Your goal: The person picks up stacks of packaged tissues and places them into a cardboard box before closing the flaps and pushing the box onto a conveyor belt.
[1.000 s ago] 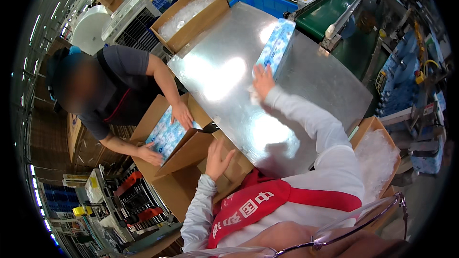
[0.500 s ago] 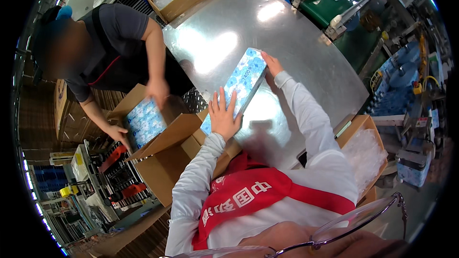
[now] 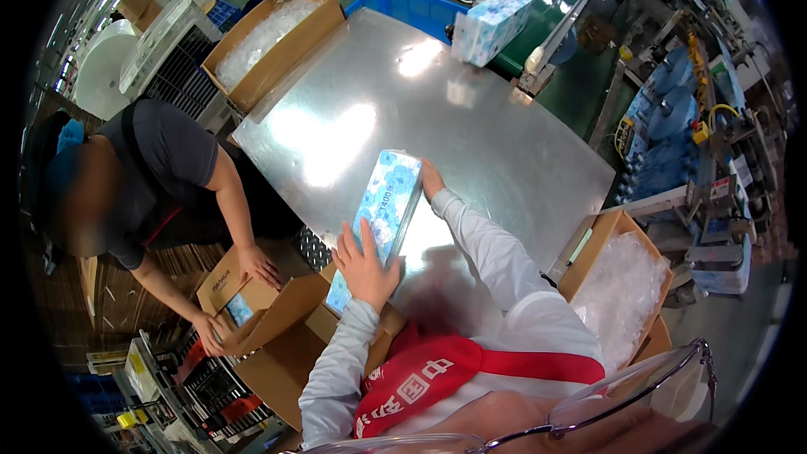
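A long tissue pack [image 3: 387, 197] with a blue floral print lies slantwise over the near part of the metal table, held by both my hands. My left hand [image 3: 367, 269] is across its near part, fingers spread over the top and thumb at the right edge. Around the far right corner of the pack, my right hand [image 3: 431, 178] is closed; some of its fingers are hidden. The pack's near end reaches over an open cardboard carton [image 3: 282, 378] beside my left forearm.
On my left a co-worker [image 3: 181, 147] has both hands on a carton [image 3: 225, 282] with blue packs inside. Another floral pack [image 3: 494, 25] is at the end of the green conveyor [image 3: 534, 42]. Boxes of clear plastic bags [image 3: 261, 42] flank the metal table [image 3: 504, 151].
My view has shifted. The co-worker's carton flap has folded down over most of the blue contents. A floral pack has come along the conveyor to the table's edge. My hands stay on their pack.
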Tool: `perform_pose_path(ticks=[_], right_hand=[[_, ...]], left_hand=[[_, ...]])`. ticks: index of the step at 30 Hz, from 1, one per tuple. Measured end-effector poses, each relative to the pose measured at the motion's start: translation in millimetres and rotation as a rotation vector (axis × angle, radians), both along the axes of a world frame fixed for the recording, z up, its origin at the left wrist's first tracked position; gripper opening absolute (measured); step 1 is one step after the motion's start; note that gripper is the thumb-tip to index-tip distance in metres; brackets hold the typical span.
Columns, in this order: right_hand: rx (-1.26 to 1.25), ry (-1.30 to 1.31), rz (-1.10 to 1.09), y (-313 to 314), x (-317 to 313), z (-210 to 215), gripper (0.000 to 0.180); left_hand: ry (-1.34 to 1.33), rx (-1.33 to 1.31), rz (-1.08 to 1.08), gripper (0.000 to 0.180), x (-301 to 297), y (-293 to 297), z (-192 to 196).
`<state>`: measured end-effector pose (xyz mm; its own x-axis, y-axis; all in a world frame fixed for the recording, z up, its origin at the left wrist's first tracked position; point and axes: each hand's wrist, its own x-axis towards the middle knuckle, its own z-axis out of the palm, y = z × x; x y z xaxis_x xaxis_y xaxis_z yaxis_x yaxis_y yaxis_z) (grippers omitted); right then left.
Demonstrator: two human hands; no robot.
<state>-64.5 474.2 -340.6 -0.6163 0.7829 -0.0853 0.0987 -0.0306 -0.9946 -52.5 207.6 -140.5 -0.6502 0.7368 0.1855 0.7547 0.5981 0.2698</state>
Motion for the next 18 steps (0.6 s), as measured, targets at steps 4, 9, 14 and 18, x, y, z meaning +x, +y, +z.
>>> perform_pose_path(ticks=[4, 9, 14, 18], right_hand=[[0.505, -0.079, 0.084, -0.6, 4.1, 42.1, 0.029], [1.383, -0.386, 0.119, 92.0, -11.5, 179.1, 0.076], [1.381, -0.947, 0.265, 89.9, -63.9, 183.5, 0.122], [1.647, -0.417, 0.358, -36.5, -60.7, 203.1, 0.128]], left_hand=[[-0.274, 0.060, 0.140, 0.116, -29.5, 3.0, 2.9], [-0.526, 0.520, 0.034, 0.117, -32.2, -105.1, 47.1], [-0.606, 0.501, 0.133, 0.111, -19.6, -186.8, 73.5], [-0.665, 0.605, 0.212, 0.110, 0.3, -254.8, 89.1]])
